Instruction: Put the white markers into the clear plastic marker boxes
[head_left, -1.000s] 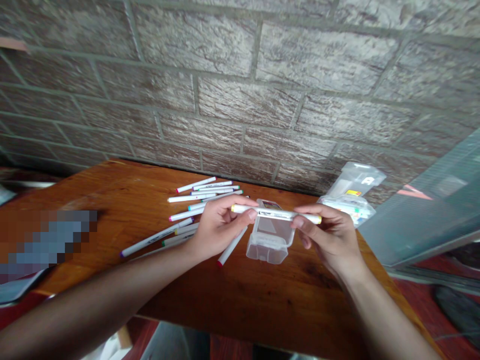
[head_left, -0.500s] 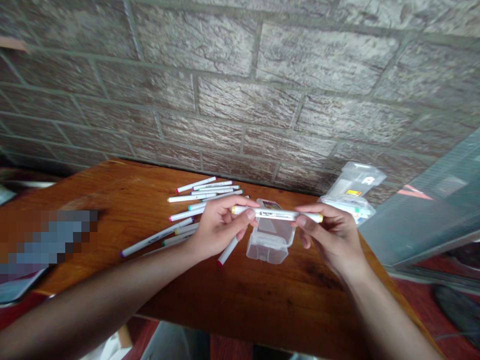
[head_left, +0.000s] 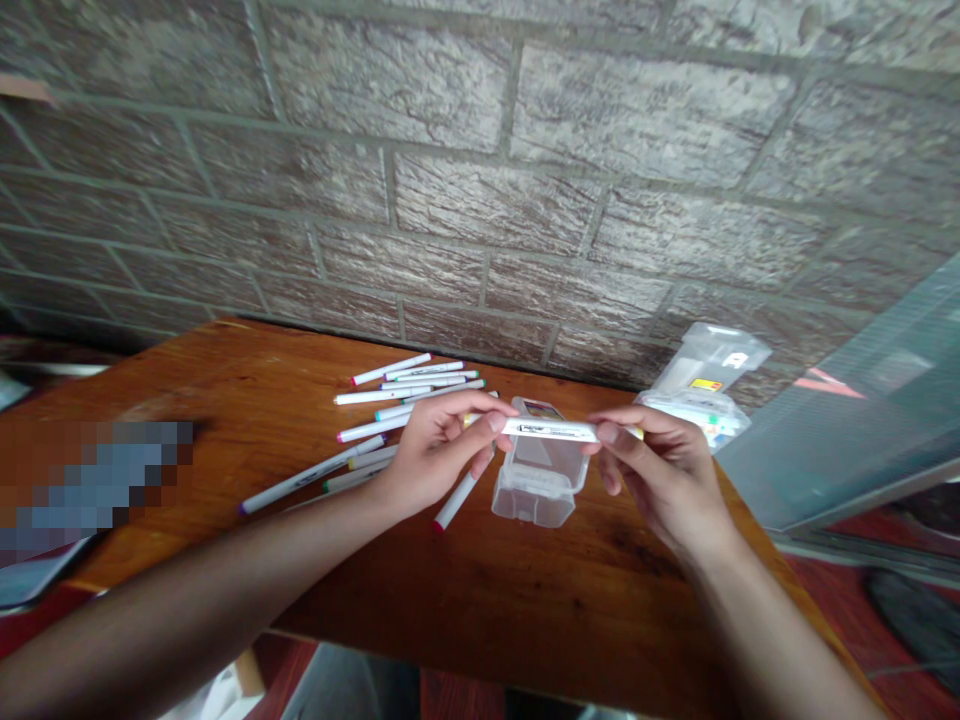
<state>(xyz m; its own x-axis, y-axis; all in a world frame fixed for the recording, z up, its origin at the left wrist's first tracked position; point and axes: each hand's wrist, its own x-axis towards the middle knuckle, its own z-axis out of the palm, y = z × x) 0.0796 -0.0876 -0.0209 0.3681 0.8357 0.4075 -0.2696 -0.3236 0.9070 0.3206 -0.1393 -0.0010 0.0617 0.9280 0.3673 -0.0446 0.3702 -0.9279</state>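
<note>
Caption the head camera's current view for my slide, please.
Left hand and right hand hold a yellow-ended white marker over a clear plastic case, other markers lying on the wooden table.

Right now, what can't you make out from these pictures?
All in the head view:
Marker: its fine print is too small and blurred; both ends are partly covered by the left hand and right hand.
Loose markers: some run behind the left hand, so I can't give a full count.
Far box: contents too small and blurred to tell apart.
Flat object at left: cut off by the picture's edge, partly pixelated.
</note>
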